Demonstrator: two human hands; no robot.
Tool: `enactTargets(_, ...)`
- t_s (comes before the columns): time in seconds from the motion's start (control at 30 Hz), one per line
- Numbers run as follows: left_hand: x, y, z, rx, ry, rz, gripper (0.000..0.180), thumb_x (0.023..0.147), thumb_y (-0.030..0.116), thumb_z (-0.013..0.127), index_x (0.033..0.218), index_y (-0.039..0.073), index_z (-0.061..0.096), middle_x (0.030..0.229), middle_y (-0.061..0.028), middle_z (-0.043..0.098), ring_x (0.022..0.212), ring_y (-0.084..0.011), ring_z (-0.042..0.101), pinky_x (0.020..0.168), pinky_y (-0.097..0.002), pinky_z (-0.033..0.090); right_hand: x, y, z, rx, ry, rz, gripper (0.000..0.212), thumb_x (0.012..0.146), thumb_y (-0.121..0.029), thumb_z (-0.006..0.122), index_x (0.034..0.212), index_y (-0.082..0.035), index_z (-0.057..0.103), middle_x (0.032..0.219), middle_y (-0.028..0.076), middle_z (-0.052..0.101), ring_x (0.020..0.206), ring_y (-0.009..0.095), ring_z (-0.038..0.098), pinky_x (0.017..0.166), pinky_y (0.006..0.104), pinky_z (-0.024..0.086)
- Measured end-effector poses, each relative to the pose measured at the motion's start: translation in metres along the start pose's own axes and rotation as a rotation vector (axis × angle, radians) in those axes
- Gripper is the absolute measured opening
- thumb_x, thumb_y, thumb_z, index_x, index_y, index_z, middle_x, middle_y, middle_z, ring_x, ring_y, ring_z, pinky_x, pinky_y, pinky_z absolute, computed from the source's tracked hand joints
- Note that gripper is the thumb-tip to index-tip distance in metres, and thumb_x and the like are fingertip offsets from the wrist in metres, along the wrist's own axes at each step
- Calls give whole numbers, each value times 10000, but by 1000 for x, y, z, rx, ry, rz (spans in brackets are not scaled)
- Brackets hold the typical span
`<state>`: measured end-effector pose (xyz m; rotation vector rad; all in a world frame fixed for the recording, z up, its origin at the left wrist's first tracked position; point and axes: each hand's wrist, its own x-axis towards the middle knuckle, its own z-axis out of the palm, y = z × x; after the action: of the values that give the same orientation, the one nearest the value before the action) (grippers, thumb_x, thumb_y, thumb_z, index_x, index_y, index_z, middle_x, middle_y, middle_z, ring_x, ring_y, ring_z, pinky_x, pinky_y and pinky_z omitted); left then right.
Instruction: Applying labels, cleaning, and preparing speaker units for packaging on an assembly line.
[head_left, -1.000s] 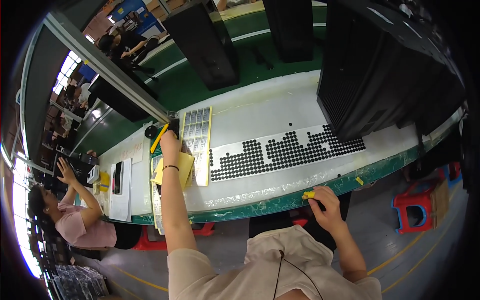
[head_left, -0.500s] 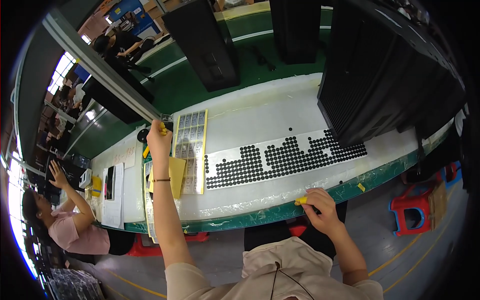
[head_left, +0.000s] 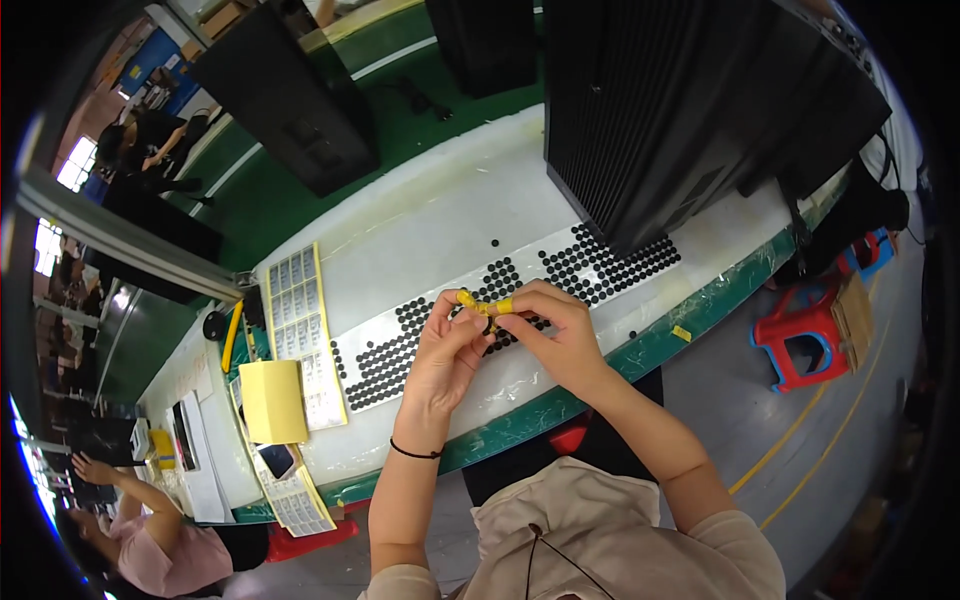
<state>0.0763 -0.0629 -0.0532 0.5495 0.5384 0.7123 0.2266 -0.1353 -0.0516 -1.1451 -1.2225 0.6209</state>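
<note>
Both my hands are brought together over the white sheet (head_left: 365, 399) covered in rows of small black round pads (head_left: 385, 372). My left hand (head_left: 440, 360), with a black band on its wrist, has thumb and fingers pinched together. Its fingertips meet those of my right hand (head_left: 562, 335), which is also closed in a pinch. Yellow coverings (head_left: 498, 306) wrap some fingertips on both hands. Whatever lies between the fingers is too small to make out. The hands hide part of the pad rows beneath them.
Tall black speaker-like cabinets (head_left: 640, 120) stand at the right and back. Left lie label sheets (head_left: 296, 300), a yellow card (head_left: 272, 402), a phone (head_left: 276, 460) and a yellow-handled tool (head_left: 232, 335). A co-worker (head_left: 165, 540) sits far left; a red stool (head_left: 790, 345) stands right.
My left hand has come back from the label sheets to the middle. My right hand has moved up and left from the table edge to meet it. The whole view has turned.
</note>
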Motion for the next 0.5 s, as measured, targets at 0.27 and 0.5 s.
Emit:
enactTargets(0.27,9,-16,-6,22,-67,-4,316,840,-84,589,1074,96,475,969,-49,647,876,-128,627,775,-260,533,-6,18,-14,-77,-20,-20,128,768,37,695,892,16,670,893,80,635,793,145,621,698,246,501)
enactTargets(0.5,5,-21,-8,-1,-35,18,326,841,-77,601,1082,99,470,1008,-53,630,909,-139,619,799,-274,525,-7,21,-12,75,-66,76,149,760,47,704,898,10,662,927,78,624,837,148,625,733,251,520)
